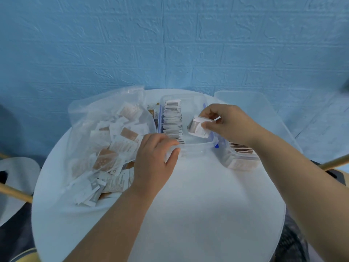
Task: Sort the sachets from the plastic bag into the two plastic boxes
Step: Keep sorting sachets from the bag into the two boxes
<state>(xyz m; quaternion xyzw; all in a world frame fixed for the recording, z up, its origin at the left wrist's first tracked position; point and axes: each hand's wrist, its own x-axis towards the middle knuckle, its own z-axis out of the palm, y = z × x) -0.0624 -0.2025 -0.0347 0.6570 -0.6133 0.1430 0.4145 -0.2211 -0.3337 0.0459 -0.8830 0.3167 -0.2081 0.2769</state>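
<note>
Right hand (232, 125) pinching a small stack of sachets (199, 127) between thumb and fingers, over the open right half of the clear plastic box (196, 148). Left hand (153, 161) curled round the box's near left corner. A row of sachets (172, 120) stands on edge along its left side. Second plastic box (241, 159), holding brown sachets, lies just right, partly under the right forearm. Plastic bag (105, 140) of loose sachets lies left, on the round white table (188, 214).
</note>
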